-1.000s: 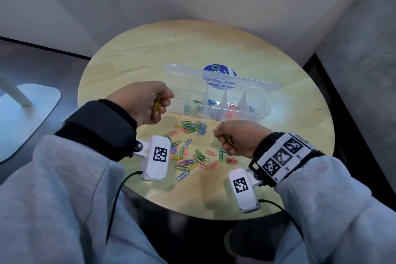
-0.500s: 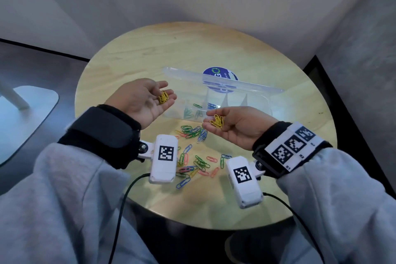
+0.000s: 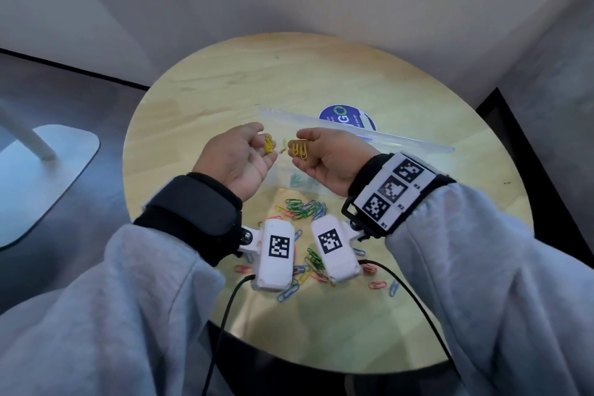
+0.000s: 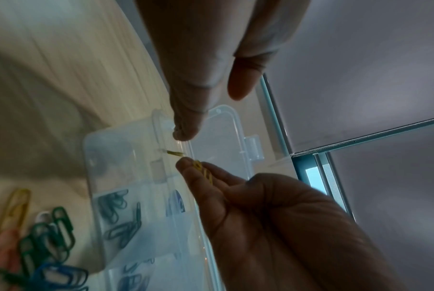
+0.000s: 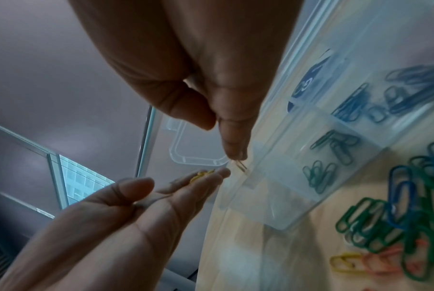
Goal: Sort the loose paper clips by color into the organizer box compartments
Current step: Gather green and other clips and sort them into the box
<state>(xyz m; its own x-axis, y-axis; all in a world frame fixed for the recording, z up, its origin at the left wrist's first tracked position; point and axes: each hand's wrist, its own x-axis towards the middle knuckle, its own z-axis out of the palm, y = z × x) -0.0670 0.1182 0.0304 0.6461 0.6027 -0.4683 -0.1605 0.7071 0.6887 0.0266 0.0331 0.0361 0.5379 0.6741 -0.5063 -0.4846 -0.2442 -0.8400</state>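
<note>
My left hand (image 3: 239, 159) and right hand (image 3: 326, 156) are palm-up, fingertips almost meeting, above the left end of the clear organizer box (image 3: 291, 178). A small bunch of yellow clips (image 3: 268, 145) lies on my left hand's fingers (image 5: 201, 183). Another yellow bunch (image 3: 299, 148) lies on my right hand's fingers (image 4: 198, 177). One yellow clip (image 3: 283, 148) is blurred in the gap between the fingertips (image 4: 175, 153). Neither thumb presses on the clips. Green and blue clips (image 5: 333, 149) lie in box compartments. Loose mixed clips (image 3: 305, 209) are scattered on the table, nearer me than the box.
The box lid (image 3: 401, 144) stands open behind the hands, a round blue sticker (image 3: 347, 117) beyond it. The round wooden table (image 3: 353, 74) sits in a wall corner. A white chair base (image 3: 48, 170) is on the floor to the left. More loose clips (image 3: 377, 284) lie near the front.
Both hands went from closed fists to palms up, then rose and drew together over the box's left end. A yellow clip now hangs in the air between the fingertips.
</note>
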